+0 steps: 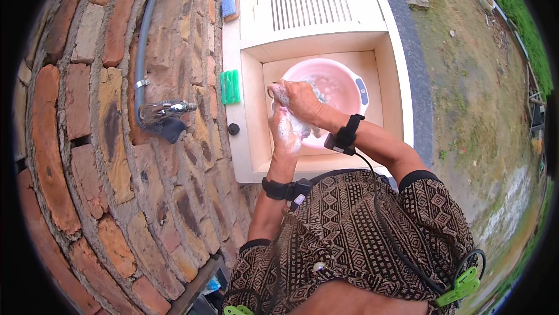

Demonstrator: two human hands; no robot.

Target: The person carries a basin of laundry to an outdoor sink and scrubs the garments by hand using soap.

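Note:
A pink plastic basin (349, 81) with soapy water stands in the outdoor sink (393, 96). Over its left side my two hands are pressed together, both covered in white suds. My left hand (286, 129) is closed around a wet, soapy cloth, of which pale folds show between the hands and hang over the water. My right hand (303, 101) lies across the top of it, its fingers curled on the same bundle. The far part of the cloth is hidden by the hands and foam. A green bar of soap (230, 87) lies on the sink's left ledge.
A blue sponge (229, 7) and a black round plug (233, 129) are on the left ledge. A metal tap (170, 109) juts from the brick wall (109, 131). Beyond the basin is a ribbed washboard (312, 4). Black cables run from my wrist straps.

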